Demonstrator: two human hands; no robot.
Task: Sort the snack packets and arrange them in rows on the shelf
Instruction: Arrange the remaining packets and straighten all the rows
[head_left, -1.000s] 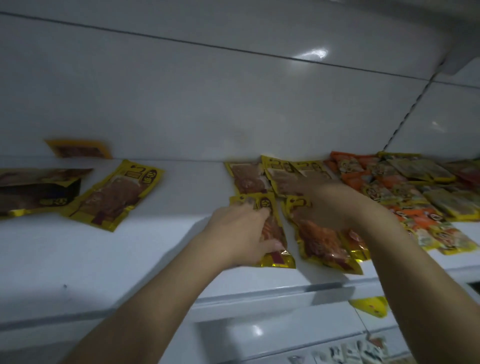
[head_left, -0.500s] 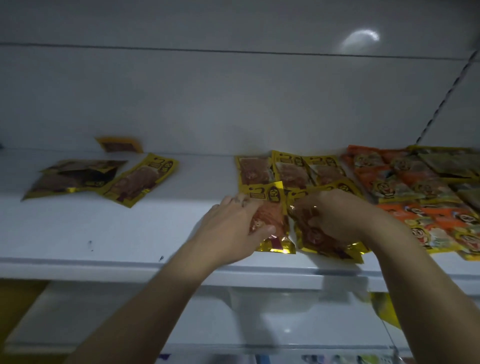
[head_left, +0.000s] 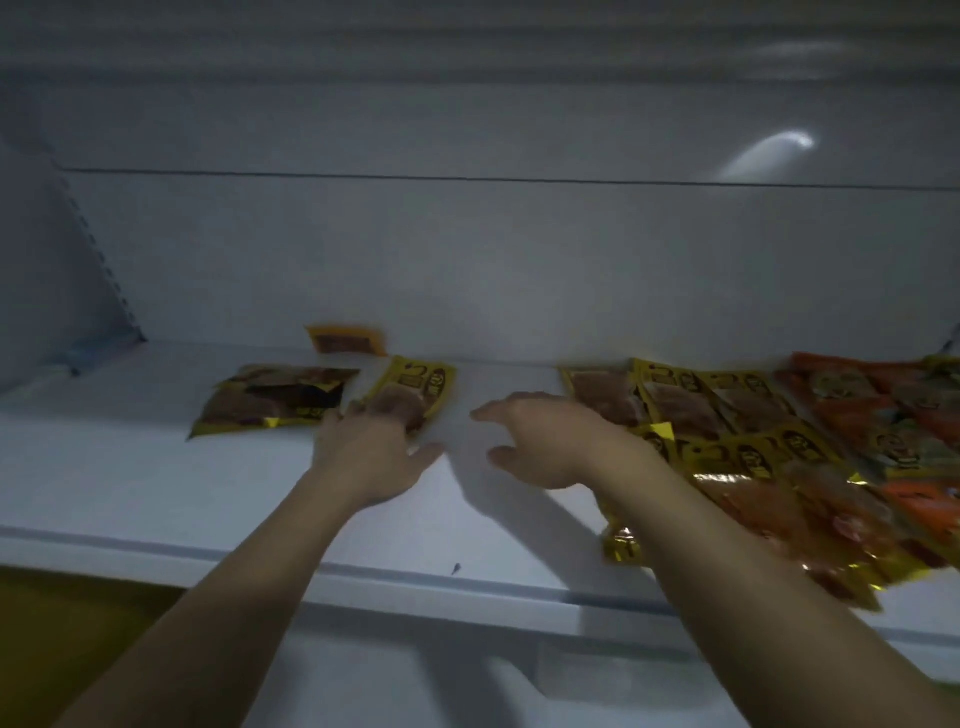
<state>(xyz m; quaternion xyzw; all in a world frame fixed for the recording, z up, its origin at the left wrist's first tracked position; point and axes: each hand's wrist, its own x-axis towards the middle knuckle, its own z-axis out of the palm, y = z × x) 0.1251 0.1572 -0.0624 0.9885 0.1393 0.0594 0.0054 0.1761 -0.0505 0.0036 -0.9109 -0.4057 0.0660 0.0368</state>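
Observation:
On the white shelf (head_left: 156, 483) a loose yellow snack packet (head_left: 418, 392) lies tilted, and my left hand (head_left: 371, 452) rests its fingertips on the packet's near end. Left of it lies a darker yellow packet (head_left: 275, 397). A small packet (head_left: 345, 340) leans at the back wall. My right hand (head_left: 545, 439) hovers open over bare shelf, holding nothing. Rows of yellow packets (head_left: 727, 415) lie to its right, and orange packets (head_left: 883, 405) lie beyond them.
The shelf's front lip (head_left: 467, 579) runs across below my forearms, with a lower shelf (head_left: 467, 675) under it. A perforated upright (head_left: 98, 260) stands at the back left. The white back wall (head_left: 493, 260) closes the shelf behind.
Both hands have left the front-row yellow packets and moved left. My left hand now touches the loose tilted packet; my right hand is empty over bare shelf. The camera has swung left.

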